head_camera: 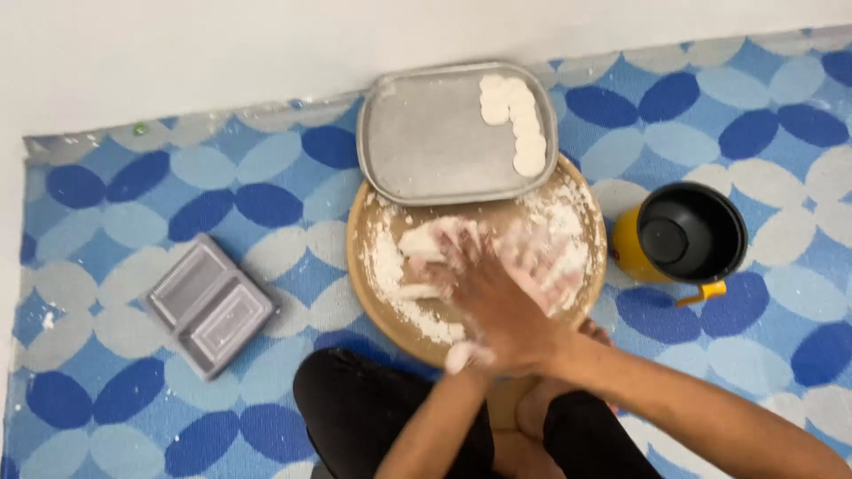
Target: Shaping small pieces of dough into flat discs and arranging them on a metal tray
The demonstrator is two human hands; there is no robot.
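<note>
My two hands are stacked over a round wooden board (382,306) dusted with flour. My right hand (484,297) lies on top, fingers stretched toward the left. Under it my left hand (550,257) is coated in flour and blurred. A white lump of dough (461,356) pokes out between the palms at the wrists. Small pieces of dough (421,243) lie on the board by my fingertips. Beyond the board, a metal tray (430,142) holds a row of flat white dough discs (519,124) along its right side.
A yellow container with a black lid (688,235) stands right of the board. A grey two-compartment plastic box (209,306) lies to the left. Everything rests on a blue patterned mat (133,186) by a white wall. My knees in black trousers (355,417) sit at the bottom.
</note>
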